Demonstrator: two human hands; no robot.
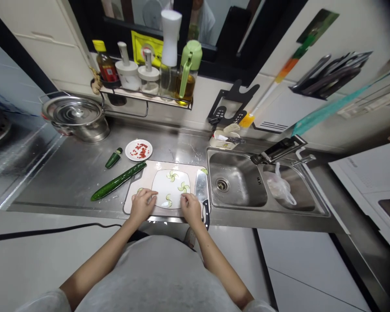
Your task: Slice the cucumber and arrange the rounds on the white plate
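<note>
A white square plate (170, 187) lies on a pale cutting board (147, 173) and carries three pinwheels of thin cucumber slices (173, 175). My left hand (142, 204) rests at the plate's near left corner, fingers curled with the forefinger pointing at the slices near the front edge. My right hand (191, 207) sits at the near right corner, fingers pinched together by the plate rim. What either hand holds is too small to see. A cleaver (201, 187) lies on the board right of the plate, its black handle beside my right hand.
A long cucumber (118, 181) lies left of the board, with a cut cucumber end (113, 158) and a small plate of red chilli bits (138, 150) behind it. A steel pot (75, 116) stands far left, a sink (237, 184) right, bottles on a shelf (146, 96) behind.
</note>
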